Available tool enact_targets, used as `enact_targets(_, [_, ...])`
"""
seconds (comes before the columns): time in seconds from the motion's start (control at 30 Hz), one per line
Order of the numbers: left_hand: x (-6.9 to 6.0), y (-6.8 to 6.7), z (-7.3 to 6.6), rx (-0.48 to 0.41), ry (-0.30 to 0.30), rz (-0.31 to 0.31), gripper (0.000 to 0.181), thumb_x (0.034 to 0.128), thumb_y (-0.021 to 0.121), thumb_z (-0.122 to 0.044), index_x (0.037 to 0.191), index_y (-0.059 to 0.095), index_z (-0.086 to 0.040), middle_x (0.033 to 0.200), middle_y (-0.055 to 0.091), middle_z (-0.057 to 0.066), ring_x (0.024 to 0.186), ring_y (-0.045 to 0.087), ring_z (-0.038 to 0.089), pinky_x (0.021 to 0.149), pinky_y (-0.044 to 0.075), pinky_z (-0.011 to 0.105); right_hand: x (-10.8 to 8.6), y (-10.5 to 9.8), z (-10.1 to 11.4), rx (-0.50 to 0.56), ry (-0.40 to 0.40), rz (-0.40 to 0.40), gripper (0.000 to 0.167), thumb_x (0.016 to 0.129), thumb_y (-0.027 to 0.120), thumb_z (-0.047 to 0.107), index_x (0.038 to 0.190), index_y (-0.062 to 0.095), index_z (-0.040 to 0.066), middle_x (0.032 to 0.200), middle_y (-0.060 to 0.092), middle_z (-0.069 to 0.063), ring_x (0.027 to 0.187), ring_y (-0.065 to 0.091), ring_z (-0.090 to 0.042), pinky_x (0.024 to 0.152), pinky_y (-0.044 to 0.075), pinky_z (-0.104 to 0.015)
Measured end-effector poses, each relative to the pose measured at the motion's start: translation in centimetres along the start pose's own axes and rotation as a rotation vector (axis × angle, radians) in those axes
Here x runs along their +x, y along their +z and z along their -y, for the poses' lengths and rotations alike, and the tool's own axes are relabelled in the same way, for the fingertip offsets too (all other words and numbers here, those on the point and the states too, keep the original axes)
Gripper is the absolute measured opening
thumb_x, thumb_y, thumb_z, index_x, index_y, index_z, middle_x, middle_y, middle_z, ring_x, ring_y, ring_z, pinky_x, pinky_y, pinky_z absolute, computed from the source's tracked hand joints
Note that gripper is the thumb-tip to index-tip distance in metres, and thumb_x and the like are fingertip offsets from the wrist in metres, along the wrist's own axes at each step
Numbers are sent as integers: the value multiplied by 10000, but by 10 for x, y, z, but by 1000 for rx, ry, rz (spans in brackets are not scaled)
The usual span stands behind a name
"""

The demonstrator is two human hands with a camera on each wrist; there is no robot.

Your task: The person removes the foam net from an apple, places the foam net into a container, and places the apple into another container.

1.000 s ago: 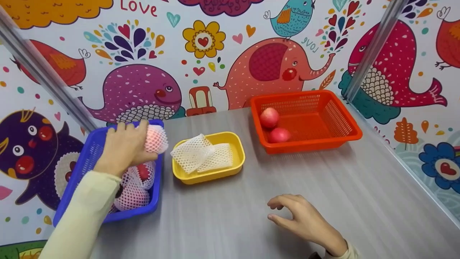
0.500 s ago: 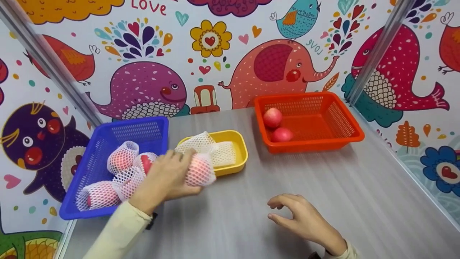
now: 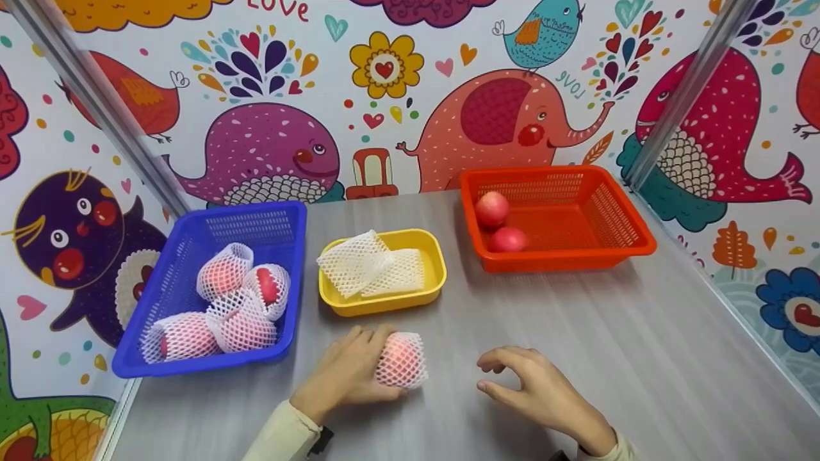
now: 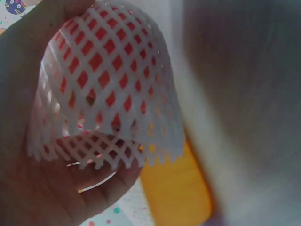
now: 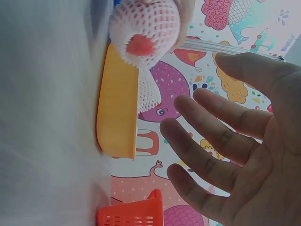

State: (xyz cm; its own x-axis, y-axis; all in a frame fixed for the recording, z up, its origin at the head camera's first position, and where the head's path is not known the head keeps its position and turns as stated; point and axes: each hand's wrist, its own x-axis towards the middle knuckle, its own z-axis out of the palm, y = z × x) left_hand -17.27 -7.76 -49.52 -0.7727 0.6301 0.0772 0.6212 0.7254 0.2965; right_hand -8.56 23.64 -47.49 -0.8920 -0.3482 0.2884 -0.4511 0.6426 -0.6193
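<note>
Netted fruit (image 3: 401, 360) | rnd, pink-red | wht diamond-mesh sleeve (image 4: 106, 77) | L fingers (image 3: 375, 342) gripping it | R fingers (image 5: 202, 155) spread

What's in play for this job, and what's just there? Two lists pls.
Likely part of the job:
- wrapped fruit, gripped by the left hand
- right hand, holding nothing
- blue basket with four netted fruits
- yellow tray with loose nets
- red basket with two bare fruits

Likely just there:
- printed wall
- metal posts
</note>
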Motion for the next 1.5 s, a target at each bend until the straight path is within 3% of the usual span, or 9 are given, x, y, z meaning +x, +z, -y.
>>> enact_targets(0.23, [-4,12,1,-5,-6,52,948,700,748,-680,1431,452,-153,1187,622,114,1107,559,292,875,495,536,1,2,0,13,4,16,165,910,746,345,1053,691,285,1003,649,194,877,607,-37,746,538,-317])
enact_targets(0.37, [-6,14,3,-1,-9,66,1047,666,790,-686,1474,415,-135,1257,590,133,1159,544,317,923,483,545,0,3,-1,13,21,23,167,902,758,325,1050,693,282,1005,650,190,875,608,-38,749,539,-320])
enact_targets(0.5, [-6,15,4,17,14,32,1094,610,857,-632,1454,426,-86,1291,573,144,1184,544,319,945,485,530,0,4,-2,10,45,36,165,906,750,342,1049,695,280,1005,661,172,877,619,-64,756,537,-330])
enact_targets(0.63, [-6,16,4,33,39,-19,996,625,854,-569,1391,477,-56,1236,604,131,1133,586,294,921,505,498,1,3,-1,7,49,32,158,910,744,348,1047,696,285,1003,659,169,876,624,-79,754,536,-330])
enact_targets(0.9, [-6,1,0,16,81,-95,883,627,841,-521,1316,511,-77,1099,629,69,980,624,233,838,541,435,11,-2,-5,-15,-65,-22,123,921,743,262,1034,696,265,986,663,164,865,630,-81,747,538,-347])
enact_targets(1.1, [-1,-21,-15,-2,158,-169,938,631,846,-545,1363,481,-85,1107,634,62,979,624,209,843,546,406,32,-3,-6,-50,-188,-103,171,894,762,129,1020,708,232,977,694,123,881,649,-78,778,537,-367])
enact_targets(1.3, [5,-32,-30,29,251,-214,961,626,847,-544,1376,481,-67,1123,638,52,989,624,194,838,544,375,53,3,3,-20,-341,-170,243,860,777,51,1059,720,178,972,698,73,894,641,-119,774,543,-352])
enact_targets(1.5, [8,-35,-35,39,278,-231,981,641,841,-559,1390,473,-43,1158,642,61,1010,627,190,855,540,367,60,7,9,19,-340,-137,300,850,794,79,1123,706,167,1024,670,94,941,616,-111,805,539,-305])
